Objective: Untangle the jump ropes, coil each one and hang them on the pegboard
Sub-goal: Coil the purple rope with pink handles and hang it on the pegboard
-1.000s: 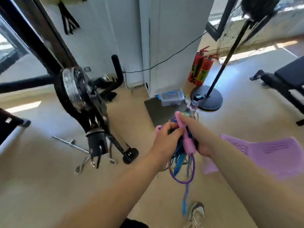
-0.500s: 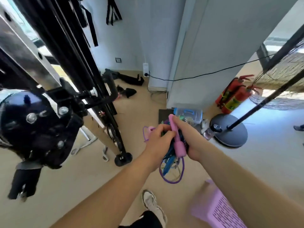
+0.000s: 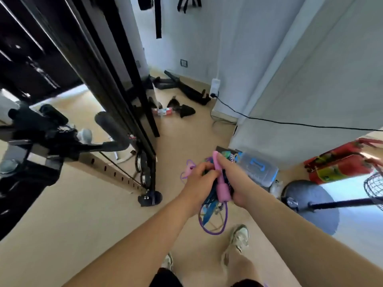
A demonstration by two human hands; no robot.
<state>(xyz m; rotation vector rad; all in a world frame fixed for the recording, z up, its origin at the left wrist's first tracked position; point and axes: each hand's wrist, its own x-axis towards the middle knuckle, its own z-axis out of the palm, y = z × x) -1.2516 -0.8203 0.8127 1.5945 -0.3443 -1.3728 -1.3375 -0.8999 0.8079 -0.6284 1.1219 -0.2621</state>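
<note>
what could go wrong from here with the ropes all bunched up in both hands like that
1. The purple loop hangs from the tangled jump ropes just above the shoe; a step might snag it.
2. The left hand and right hand both grip the bunch; tugging the pink handle hard could tighten knots.
3. The fan base sits close by, a likely trip hazard while looking at the ropes.

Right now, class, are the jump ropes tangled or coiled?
Tangled. The jump ropes form one clump of purple and blue cords gripped by the left hand and right hand; a pink handle sticks up, a purple loop dangles.
</note>
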